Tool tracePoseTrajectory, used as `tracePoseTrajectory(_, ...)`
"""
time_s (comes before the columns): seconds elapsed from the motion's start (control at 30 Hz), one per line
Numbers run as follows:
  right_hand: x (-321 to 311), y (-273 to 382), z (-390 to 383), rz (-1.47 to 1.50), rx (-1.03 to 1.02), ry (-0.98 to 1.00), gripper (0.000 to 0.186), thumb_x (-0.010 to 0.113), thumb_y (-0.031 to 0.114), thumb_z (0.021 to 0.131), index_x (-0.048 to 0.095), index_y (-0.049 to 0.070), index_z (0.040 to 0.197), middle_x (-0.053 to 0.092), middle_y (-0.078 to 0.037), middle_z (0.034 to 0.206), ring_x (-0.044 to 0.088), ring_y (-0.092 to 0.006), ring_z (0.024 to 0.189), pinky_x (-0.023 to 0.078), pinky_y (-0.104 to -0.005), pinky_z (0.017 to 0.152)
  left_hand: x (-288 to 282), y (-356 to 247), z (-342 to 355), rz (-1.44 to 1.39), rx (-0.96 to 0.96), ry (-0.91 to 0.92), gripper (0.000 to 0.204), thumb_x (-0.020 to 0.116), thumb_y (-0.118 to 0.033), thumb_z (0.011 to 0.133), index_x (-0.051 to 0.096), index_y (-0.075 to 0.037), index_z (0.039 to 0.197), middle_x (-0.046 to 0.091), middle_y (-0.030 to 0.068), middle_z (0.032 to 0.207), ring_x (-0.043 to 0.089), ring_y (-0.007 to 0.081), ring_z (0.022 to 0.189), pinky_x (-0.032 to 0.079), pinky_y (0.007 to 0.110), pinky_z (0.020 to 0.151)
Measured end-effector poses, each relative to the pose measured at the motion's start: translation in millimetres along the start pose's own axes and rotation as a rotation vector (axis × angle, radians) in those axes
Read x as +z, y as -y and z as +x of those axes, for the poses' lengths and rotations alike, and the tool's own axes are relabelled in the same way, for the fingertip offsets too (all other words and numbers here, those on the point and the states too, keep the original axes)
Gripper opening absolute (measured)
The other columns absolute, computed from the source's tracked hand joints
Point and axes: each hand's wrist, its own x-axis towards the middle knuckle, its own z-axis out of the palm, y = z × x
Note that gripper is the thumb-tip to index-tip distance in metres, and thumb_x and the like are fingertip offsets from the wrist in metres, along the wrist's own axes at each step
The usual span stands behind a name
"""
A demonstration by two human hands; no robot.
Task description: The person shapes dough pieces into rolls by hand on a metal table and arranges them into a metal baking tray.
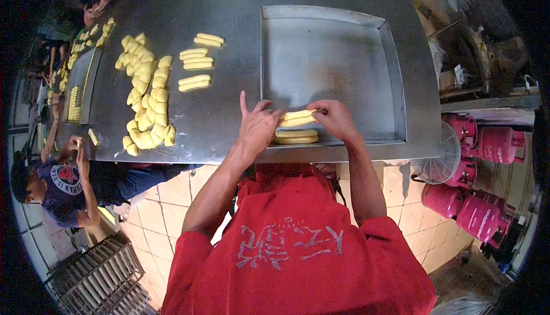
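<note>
My left hand (258, 123) and my right hand (335, 120) grip opposite ends of a pair of pale yellow dough strips (297, 118), held inside the near end of a large shallow metal tray (323, 11). The fingers of both hands are closed on the strips, though my left index finger sticks up. Just below, along the tray's near wall, lies another dough pair (296, 137). Several more dough strips (196, 63) lie in short stacks on the metal table (223, 5), left of the tray, and a long heap of dough lumps (149, 103) lies farther left.
A co-worker (63, 183) works at the left beside a smaller tray (91, 65); another person's hands (94, 11) show higher up. Pink gas cylinders (475, 220) and a fan (438, 151) stand at the right. A slatted rack (97, 275) sits at lower left.
</note>
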Motion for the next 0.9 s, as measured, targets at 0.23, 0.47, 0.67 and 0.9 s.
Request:
tracePoseTrajectory(0.23, 9, -18, -1, 0.043, -0.040, 0.042, 0.025, 0.058, 0.006, 0.082, 0.067, -0.003, 0.103, 0.069, -0.009, 0.087, 0.064, -0.0146, 0.074, 0.052, -0.0296, 0.070, 8, -9, 5, 0.096, -0.039, 0.133, 0.025, 0.054, -0.010, 0.083, 0.068, -0.012, 0.105, 0.071, 0.0085, 0.091, 0.055, 0.0262, 0.118, 0.008, 0.073, 0.106)
tracePoseTrajectory(0.47, 9, -11, -4, -0.082, -0.083, -0.032, 0.026, 0.061, 0.009, 0.079, 0.067, 0.000, 0.103, 0.069, -0.016, 0.094, 0.066, -0.0228, 0.084, 0.050, -0.0344, 0.078, 20, -10, 5, 0.106, -0.070, 0.024, 0.021, 0.055, -0.011, 0.083, 0.068, -0.010, 0.100, 0.071, 0.0096, 0.088, 0.056, 0.0255, 0.117, 0.009, 0.073, 0.106)
tracePoseTrajectory(0.67, 16, -17, -9, -0.252, -0.077, -0.024, 0.023, 0.063, 0.006, 0.077, 0.069, 0.002, 0.098, 0.068, -0.016, 0.098, 0.065, -0.0291, 0.091, 0.050, -0.0377, 0.082, 21, -16, 7, 0.131, -0.145, 0.147, 0.018, 0.056, -0.011, 0.083, 0.067, -0.008, 0.096, 0.068, 0.0099, 0.101, 0.054, 0.0253, 0.118, 0.014, 0.074, 0.105)
tracePoseTrajectory(0.9, 30, 16, -13, -0.482, -0.128, -0.252, 0.019, 0.064, 0.006, 0.077, 0.068, 0.002, 0.095, 0.065, -0.015, 0.088, 0.064, -0.0288, 0.082, 0.050, -0.0364, 0.075, -3, 2, -12, -0.220, -0.054, -0.096, 0.028, 0.058, -0.013, 0.087, 0.062, -0.009, 0.114, 0.063, 0.0106, 0.111, 0.053, 0.0275, 0.117, 0.025, 0.061, 0.107)
